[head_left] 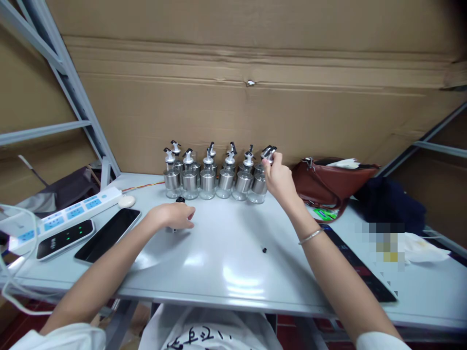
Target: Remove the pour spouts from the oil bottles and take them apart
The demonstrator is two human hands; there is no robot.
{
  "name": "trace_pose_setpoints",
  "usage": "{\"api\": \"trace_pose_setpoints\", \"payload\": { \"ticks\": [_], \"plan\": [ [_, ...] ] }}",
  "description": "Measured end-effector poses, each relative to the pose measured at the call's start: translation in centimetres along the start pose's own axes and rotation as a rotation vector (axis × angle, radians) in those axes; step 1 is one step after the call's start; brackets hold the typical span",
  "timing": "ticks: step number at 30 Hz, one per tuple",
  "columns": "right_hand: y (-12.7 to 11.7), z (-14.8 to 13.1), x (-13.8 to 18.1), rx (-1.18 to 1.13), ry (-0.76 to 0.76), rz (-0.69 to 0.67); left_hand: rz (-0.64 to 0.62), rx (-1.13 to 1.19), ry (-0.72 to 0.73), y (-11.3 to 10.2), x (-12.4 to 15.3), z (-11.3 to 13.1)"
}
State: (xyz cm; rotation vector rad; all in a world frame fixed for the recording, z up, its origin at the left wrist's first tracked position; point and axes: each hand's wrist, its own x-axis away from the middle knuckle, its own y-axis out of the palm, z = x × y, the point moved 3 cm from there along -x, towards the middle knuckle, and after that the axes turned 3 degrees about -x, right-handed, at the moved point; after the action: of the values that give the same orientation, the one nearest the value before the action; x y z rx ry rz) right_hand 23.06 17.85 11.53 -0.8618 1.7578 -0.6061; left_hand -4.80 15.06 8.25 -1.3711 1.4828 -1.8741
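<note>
Two rows of glass oil bottles [207, 182] with steel sleeves and black-tipped pour spouts stand upright at the back of the table. At the right end of the rows, my right hand [280, 177] is closed around the neck and spout of the front oil bottle [259, 187]. My left hand [174, 215] is low over the table, in front of the leftmost bottles, its fingers curled. A black-tipped piece [180, 199] shows behind it and a bit of something shiny below; the hand covers the rest. A small black cap [264, 250] lies on the tabletop.
Left on the table [219, 272] are a power strip [76, 212], a black-faced device [65, 239], a phone [108, 235] and a round white object [126, 201]. To the right lie a brown bag [332, 180], a green packet [326, 214] and a dark tablet-like slab [359, 265]. Cardboard stands behind.
</note>
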Motion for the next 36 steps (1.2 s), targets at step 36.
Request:
{"api": "trace_pose_setpoints", "payload": {
  "ticks": [36],
  "plan": [
    [2.9, -4.5, 10.7, -0.648, -0.506, -0.459, 0.519, 1.351, 0.394, 6.5, -5.3, 6.6]
  ]
}}
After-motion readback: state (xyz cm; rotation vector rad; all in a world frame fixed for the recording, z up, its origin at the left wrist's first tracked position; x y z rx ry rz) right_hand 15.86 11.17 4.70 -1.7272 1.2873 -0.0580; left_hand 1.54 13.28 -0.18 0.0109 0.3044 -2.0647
